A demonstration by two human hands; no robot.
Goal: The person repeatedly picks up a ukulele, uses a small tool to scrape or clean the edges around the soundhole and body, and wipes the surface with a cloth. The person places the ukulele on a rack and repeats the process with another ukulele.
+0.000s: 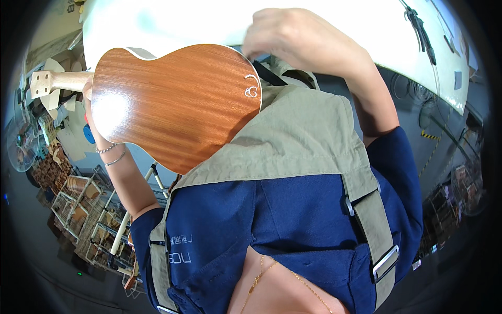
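A ukulele [176,94] lies before my chest with its glossy brown wooden back facing me. Its pale neck points left, ending in a headstock [41,84] with several holes and no tuners in view. White binding runs around the body's edge, and thin white curls [251,92] lie near the tail end. My left hand [88,92] grips it where neck and body meet, mostly hidden behind the wood. Close to the tail end, my right hand [284,37] is raised, blurred, its fingers curled; whether they hold anything cannot be seen. An olive apron [290,133] overlaps the body's lower edge.
A brightly lit white worktable [188,19] extends ahead. On its right lies a black corded tool [421,35]. Fans stand at left [21,137] and right [466,184]. To the lower left are a pipe-framed rack [80,192] and stacked wooden pieces [51,167].
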